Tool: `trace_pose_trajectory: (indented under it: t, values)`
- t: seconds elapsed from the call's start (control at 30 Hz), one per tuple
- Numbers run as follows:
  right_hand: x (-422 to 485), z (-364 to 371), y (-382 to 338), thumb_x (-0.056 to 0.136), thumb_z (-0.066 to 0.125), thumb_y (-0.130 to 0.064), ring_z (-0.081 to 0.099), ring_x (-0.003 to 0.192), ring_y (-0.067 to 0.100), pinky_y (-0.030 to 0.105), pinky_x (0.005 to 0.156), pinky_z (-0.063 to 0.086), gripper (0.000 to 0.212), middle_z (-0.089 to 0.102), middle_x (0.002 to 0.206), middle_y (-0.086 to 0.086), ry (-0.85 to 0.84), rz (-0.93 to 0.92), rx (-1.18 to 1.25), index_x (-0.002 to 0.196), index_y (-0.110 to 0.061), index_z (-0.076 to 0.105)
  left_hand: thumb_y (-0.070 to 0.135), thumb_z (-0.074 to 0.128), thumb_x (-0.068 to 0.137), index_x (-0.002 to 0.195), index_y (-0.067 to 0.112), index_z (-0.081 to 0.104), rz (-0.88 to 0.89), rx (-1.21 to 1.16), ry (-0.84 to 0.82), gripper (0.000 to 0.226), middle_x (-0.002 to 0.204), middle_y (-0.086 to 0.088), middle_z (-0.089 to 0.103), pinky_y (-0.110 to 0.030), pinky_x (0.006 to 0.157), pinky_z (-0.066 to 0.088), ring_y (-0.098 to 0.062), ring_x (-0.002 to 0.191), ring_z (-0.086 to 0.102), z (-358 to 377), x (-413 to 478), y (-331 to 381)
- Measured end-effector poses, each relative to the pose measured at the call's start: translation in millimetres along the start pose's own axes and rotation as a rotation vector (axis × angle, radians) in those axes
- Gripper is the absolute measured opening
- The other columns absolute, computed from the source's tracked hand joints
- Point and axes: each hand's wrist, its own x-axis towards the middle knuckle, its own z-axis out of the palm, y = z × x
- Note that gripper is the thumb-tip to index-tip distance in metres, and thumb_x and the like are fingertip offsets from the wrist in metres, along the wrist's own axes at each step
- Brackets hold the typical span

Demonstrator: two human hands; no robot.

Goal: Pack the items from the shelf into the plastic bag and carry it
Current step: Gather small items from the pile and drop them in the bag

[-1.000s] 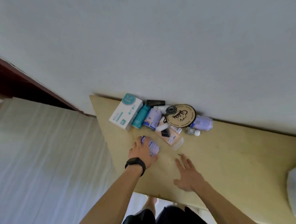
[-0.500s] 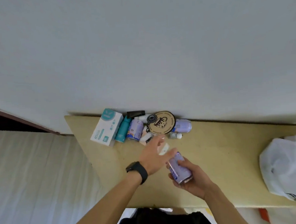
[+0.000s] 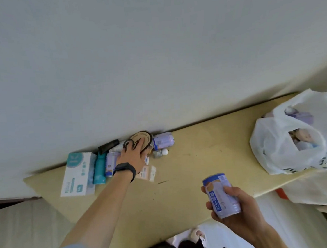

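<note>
Packing is under way, and two items are being handled at once. The right grip (image 3: 239,213) is wrapped round a lilac can (image 3: 221,196), held upright in the air just off the near edge of the shelf (image 3: 199,160). It is well apart from the bag (image 3: 275,149), which sits on the right end of the shelf with its mouth gaping and a few things already inside.

The left grip (image 3: 132,154) is stretched to the far side, over the cluster along the wall. Its fingers lie on a round disc (image 3: 145,139) with a dark cord. I cannot tell whether they have closed on it or only rest there.

A second can (image 3: 163,140) lies on its side just right of the disc. A small bottle (image 3: 158,153) is nearer, and a box (image 3: 76,173) and a teal bottle (image 3: 99,170) are to the left.

To my eye the next move is to swing the held can right and lower it through the bag's mouth. That mouth is slack and unsupported, so the can wants to go in gently or the plastic may fold shut. The left side needs a sure hold on the disc before lifting, since it leans among loose small things.
</note>
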Motion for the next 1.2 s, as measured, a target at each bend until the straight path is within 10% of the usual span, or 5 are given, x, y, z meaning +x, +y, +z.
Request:
trace_pose_trajectory:
  t: [0.17,0.5,1.2]
  values:
    - [-23.0,-41.3,-0.5,0.039,0.094,-0.026,0.065,0.072,0.035,0.036,0.059,0.049,0.105,0.067,0.117,0.021,-0.010,0.023,0.013,0.133,-0.002,0.055,0.049,0.032,0.102,0.135,0.021,0.046,-0.140,-0.391,0.218,0.046,0.129,-0.016,0.059,-0.042,0.095,0.046,-0.035,0.114,0.057,-38.0,-13.6,22.7]
    - [-98.6,-175.3,-72.4,0.043,0.093,-0.031,0.063,0.074,0.032,0.035,0.059,0.051,0.105,0.065,0.118,0.020,-0.153,-0.029,-0.069,0.135,-0.001,0.053,0.047,0.051,0.097,0.142,0.027,0.041,-0.306,-1.648,0.372,0.050,0.140,-0.009,0.049,-0.058,0.082,0.054,-0.040,0.116,0.057,-55.7,-88.7,158.7]
    - [-166.1,-306.4,-193.5,0.031,0.094,-0.035,0.069,0.080,0.032,0.039,0.072,0.047,0.069,0.070,0.094,0.018,-0.023,-0.299,0.131,0.092,-0.007,0.079,0.017,0.058,0.097,0.114,0.020,0.066,-0.048,-1.266,-0.439,0.019,0.108,-0.010,0.073,-0.051,0.080,0.059,-0.029,0.100,0.069,45.6,-154.4,511.8]
